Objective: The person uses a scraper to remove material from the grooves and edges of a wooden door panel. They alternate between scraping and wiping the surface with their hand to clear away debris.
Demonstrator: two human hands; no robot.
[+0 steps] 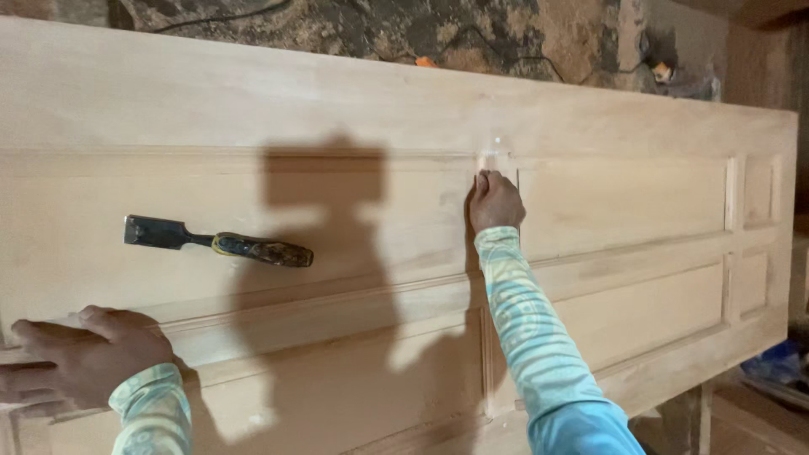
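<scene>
Head view, chisel [217, 241] between hands, left hand [88, 354] flat on door [624, 202], right hand [495, 202] fisted, contents unclear.

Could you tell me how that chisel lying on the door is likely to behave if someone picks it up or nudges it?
The chisel looks rigid, probably blade-heavy given its broad metal end. Its rounded handle might roll slightly, though the flat blade should stop it. The worn handle likely grips fine.

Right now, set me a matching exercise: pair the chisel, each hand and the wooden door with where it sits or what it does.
1. dark-handled steel chisel
2. left hand
3. right hand
4. pale wooden panelled door

A. pressed at a pale patch on the upper rail
B. lying flat, bearing the rest
C. resting loose on a recessed panel
D. flat on the near edge

Pairs: 1-C, 2-D, 3-A, 4-B
</scene>
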